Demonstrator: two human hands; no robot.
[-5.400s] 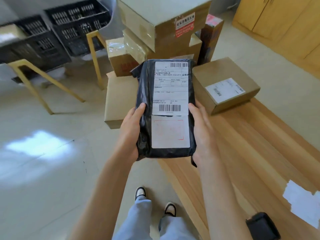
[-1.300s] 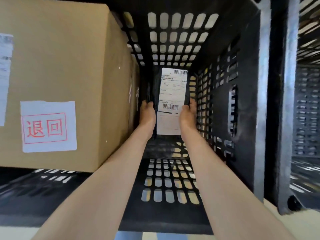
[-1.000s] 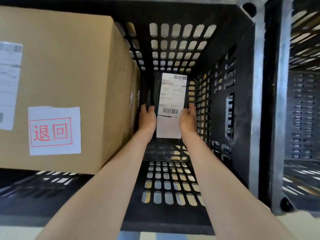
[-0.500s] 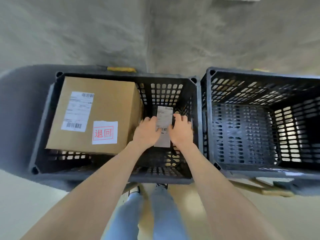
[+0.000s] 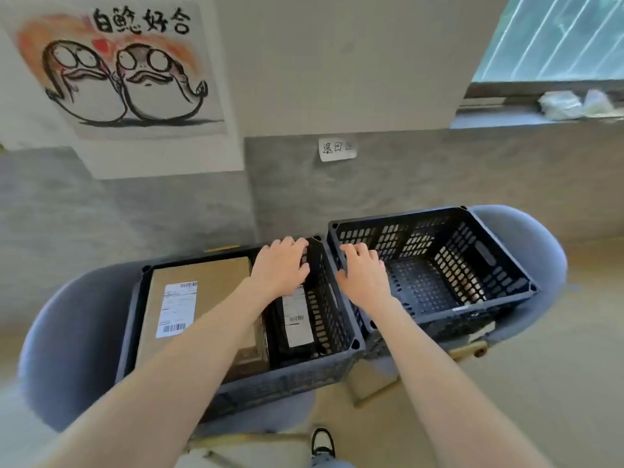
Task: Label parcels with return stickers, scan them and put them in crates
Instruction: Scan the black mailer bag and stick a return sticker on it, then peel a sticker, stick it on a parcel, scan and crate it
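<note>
Two black slatted crates stand side by side on grey chairs. The left crate (image 5: pixel 341 358) holds a brown cardboard box (image 5: pixel 202 271) with a white shipping label, and beside it on the right a black poly-bag parcel (image 5: pixel 297 324) with a white label. My left hand (image 5: pixel 282 268) hovers above that crate with fingers spread, holding nothing. Over the inner wall of the right crate (image 5: pixel 499 265), my right hand (image 5: pixel 363 273) is also spread and holds nothing. That crate's inside shows only its perforated floor.
A grey wall rises behind the crates with a small handwritten paper note (image 5: pixel 337 149) and a cartoon poster (image 5: pixel 125 67). A window sill (image 5: pixel 540 111) is at the upper right. Chair legs and my shoe (image 5: pixel 322 444) show on the floor below.
Both hands have let go of the black parcel, which now lies in the left crate next to the box. The hands have risen out of the crate, and the camera has pulled back.
</note>
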